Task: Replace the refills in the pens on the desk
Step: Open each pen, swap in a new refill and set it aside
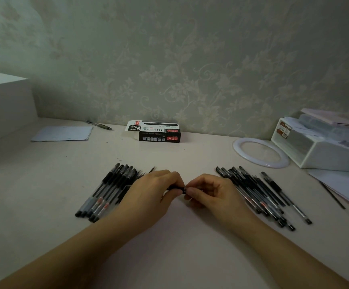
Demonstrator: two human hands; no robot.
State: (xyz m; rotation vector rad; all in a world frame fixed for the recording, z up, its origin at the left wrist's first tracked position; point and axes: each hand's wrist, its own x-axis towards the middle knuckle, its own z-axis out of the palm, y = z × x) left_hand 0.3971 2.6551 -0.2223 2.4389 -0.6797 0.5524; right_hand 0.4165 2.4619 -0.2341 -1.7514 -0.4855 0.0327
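Black plastic pen (176,189) is being held level just above the pale desk (179,247), between both hands: the left hand (154,190) is curling round its barrel while the right hand (209,192) is pinching its end with thumb and forefinger. Flanking them, a left pile of black pens (109,190) and a right pile of black pens (261,197) are lying. Farther back, a black-and-white refill box (159,133) is sitting near the floral wall (190,69).

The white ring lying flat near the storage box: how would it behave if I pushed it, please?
The white ring would probably slide, not roll, since it lies flat. It looks thin and hollow-centred, so likely light. It may bump the white storage box beside it.
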